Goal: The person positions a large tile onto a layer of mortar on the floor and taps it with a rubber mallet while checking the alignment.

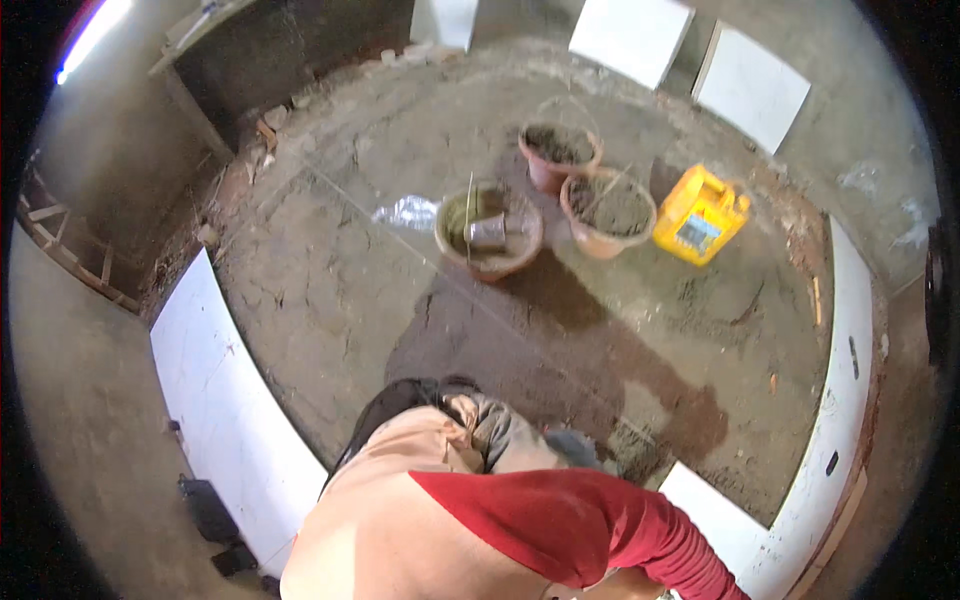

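My red sleeve (560, 515) crosses the lower part of the view and leaves it at the bottom right. Neither of my hands can be made out; both lie outside the picture or behind my clothing. A beige garment (400, 530) covers much of the lower middle. Beyond it on the floor stands a bucket (490, 270) holding a metal cup (488, 233) and some murky wet matter. Farther right are two reddish buckets, a far one (555, 178) and a nearer one (600, 243), both with grey mortar or soil inside.
A yellow jerrycan (700, 215) stands right of the buckets. Crumpled clear plastic (410, 213) lies beside the left bucket. White tiles border the floor at left (220, 400) and right (840, 370); others lean at the back (632, 38). A thin string (470, 290) runs diagonally across.
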Action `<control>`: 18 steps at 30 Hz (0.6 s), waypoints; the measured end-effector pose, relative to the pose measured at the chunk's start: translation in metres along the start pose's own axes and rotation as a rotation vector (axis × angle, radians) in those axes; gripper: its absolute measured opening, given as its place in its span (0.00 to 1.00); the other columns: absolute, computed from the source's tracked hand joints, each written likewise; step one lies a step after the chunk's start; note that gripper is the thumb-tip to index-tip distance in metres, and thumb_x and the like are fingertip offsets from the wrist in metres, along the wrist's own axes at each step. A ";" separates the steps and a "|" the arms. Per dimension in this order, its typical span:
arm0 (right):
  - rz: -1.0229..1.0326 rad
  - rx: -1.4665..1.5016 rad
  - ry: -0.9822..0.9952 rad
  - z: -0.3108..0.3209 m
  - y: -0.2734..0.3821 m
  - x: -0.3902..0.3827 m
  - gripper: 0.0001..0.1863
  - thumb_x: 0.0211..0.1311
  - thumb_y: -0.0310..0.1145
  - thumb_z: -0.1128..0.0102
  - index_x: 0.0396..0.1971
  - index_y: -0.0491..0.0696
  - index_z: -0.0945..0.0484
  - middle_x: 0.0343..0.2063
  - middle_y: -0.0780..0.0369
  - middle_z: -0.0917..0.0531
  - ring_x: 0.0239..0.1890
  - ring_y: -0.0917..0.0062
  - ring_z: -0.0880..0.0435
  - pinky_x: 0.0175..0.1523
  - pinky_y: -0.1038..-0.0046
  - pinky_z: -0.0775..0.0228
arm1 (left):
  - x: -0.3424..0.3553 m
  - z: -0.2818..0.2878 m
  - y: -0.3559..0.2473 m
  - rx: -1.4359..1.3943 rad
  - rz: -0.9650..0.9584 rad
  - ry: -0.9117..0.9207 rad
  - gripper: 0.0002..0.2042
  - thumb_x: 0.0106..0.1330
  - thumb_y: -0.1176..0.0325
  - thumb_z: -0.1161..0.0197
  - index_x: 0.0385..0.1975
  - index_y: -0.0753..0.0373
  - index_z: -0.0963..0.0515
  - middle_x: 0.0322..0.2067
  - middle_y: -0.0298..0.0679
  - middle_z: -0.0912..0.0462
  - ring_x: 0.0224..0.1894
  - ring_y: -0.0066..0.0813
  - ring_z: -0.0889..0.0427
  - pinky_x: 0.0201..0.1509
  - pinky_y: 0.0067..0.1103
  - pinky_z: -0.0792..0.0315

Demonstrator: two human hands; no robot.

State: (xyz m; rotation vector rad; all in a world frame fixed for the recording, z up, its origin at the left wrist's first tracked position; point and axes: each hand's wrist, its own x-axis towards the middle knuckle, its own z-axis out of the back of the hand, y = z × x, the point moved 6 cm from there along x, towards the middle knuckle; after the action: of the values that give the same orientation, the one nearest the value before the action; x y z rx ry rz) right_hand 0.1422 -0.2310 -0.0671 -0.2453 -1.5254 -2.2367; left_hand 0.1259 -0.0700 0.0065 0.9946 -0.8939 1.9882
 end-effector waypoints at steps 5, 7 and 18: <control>-0.008 -0.010 -0.060 0.022 -0.006 -0.009 0.27 0.60 0.36 0.38 0.59 0.44 0.30 0.55 0.57 0.22 0.58 0.68 0.25 0.64 0.64 0.36 | 0.003 -0.061 -0.027 0.273 -0.247 0.208 0.30 0.63 0.46 0.49 0.56 0.67 0.35 0.58 0.53 0.30 0.61 0.55 0.30 0.59 0.56 0.38; -0.009 -0.009 -0.113 0.036 -0.005 -0.013 0.27 0.60 0.35 0.37 0.59 0.44 0.29 0.55 0.57 0.22 0.58 0.68 0.25 0.64 0.64 0.36 | -0.002 -0.060 -0.034 0.218 -0.241 0.217 0.33 0.62 0.46 0.48 0.57 0.68 0.37 0.59 0.55 0.31 0.62 0.57 0.31 0.60 0.60 0.40; 0.030 -0.207 -0.852 0.214 -0.005 -0.096 0.27 0.57 0.33 0.35 0.58 0.44 0.28 0.54 0.57 0.21 0.57 0.68 0.23 0.64 0.64 0.35 | -0.020 0.097 -0.045 -0.649 0.205 0.920 0.39 0.43 0.39 0.25 0.44 0.69 0.22 0.37 0.53 0.17 0.37 0.51 0.18 0.47 0.39 0.25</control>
State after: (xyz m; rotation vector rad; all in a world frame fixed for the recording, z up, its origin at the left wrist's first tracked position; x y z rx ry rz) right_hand 0.2070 -0.0095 -0.0254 -1.4150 -1.6097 -2.3875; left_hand 0.2059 -0.1332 0.0456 -0.3798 -0.9874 1.8046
